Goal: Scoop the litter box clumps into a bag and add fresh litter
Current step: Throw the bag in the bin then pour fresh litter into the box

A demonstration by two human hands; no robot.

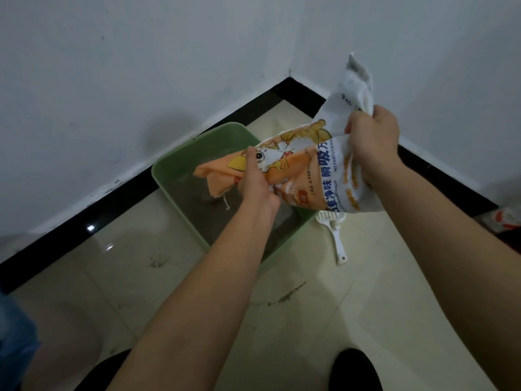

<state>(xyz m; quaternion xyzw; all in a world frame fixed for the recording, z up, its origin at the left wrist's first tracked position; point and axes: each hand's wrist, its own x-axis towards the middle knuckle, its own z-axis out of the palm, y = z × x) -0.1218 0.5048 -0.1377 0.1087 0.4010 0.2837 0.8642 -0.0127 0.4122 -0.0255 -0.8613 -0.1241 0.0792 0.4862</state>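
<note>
Both hands grip the tilted litter bag (307, 170) over the green litter box (180, 162): left hand (255, 179) low, right hand (372, 136) high.

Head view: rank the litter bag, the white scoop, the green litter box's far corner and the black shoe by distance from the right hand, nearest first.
1. Litter bag: gripped by the right hand.
2. White scoop: on the floor below that hand, beside the box.
3. Green litter box far corner: to its left, by the wall.
4. Black shoe: bottom edge, nearest the camera.

Glossy cream tiled floor (141, 277) with dark smudges, black baseboard (84, 213) along white walls (112, 66) meeting in a corner
</note>
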